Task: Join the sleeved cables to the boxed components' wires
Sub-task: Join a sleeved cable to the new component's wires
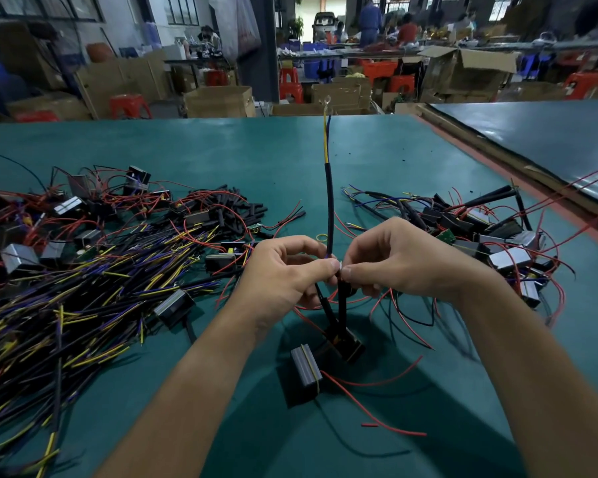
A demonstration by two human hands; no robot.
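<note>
With left hand (283, 270) and right hand (397, 260) grips both pinching sleeved cable (330, 208) onto boxed component (347, 343) wires near worktop (256, 150) front edge, align ends, twist tight.

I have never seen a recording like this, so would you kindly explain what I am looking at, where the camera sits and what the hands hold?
There is no machine here. This is a person working with bare hands, filmed by one wide-angle camera worn on the head, looking forward and down. The left hand and right hand both pinch the lower end of a black cable, which stands upright with yellow and blue wires at its top. There it meets the leads of a small black box below the hands. On the green table lie a heap of similar cables at the left, a pile of boxes with red wires at the right, and one grey box near the person.
</note>
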